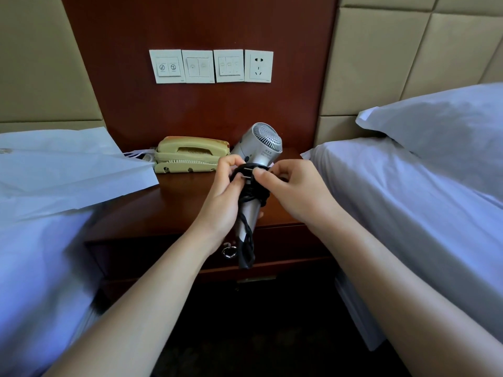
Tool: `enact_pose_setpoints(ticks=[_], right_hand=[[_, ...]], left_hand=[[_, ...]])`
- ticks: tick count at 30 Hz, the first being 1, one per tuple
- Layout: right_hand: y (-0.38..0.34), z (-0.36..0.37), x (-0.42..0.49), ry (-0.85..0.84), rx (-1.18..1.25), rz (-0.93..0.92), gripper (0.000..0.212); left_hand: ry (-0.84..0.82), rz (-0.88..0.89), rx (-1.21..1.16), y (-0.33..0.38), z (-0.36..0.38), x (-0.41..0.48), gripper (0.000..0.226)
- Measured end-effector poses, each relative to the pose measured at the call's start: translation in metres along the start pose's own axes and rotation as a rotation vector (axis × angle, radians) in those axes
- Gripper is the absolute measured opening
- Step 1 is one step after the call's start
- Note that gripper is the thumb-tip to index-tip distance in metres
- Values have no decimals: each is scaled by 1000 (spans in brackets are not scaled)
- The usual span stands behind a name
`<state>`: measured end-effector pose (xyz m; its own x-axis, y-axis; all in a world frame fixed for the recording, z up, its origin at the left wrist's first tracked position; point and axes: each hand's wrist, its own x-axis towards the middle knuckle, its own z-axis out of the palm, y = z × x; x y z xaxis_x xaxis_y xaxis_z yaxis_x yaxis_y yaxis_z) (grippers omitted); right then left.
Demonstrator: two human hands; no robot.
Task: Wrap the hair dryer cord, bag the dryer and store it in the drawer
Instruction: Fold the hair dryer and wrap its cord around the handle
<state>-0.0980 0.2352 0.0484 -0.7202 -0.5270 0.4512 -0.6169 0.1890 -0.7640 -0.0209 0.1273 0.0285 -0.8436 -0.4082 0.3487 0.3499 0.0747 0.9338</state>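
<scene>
A silver hair dryer (265, 144) is held upright above the nightstand, its grille facing me. Its black cord (251, 191) is wound in loops round the handle, and a strand hangs below the handle's end. My left hand (227, 194) grips the handle and the cord loops. My right hand (296, 191) pinches the black plug (248, 170) at the top of the loops. A white bag (68, 170) lies flat on the left bed. The nightstand drawer (288, 242) below is closed, with a ring pull (228, 251).
A beige telephone (187, 155) stands at the back of the dark wooden nightstand (177, 202). White switch plates and a socket (258, 66) sit on the wood panel behind. Beds with white sheets flank both sides, with a pillow (441, 126) on the right one.
</scene>
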Motion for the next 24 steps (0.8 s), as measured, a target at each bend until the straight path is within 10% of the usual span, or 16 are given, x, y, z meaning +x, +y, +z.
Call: enact_pose_setpoints(ticks=[14,24], right_hand=[[12,-4,1,-124,31,-59,5],[21,-17,5,-346,2,-210,22]], left_hand=[[-47,-48,97,-4,-2,2,19],[-94,14,263,-5,-6,3,16]])
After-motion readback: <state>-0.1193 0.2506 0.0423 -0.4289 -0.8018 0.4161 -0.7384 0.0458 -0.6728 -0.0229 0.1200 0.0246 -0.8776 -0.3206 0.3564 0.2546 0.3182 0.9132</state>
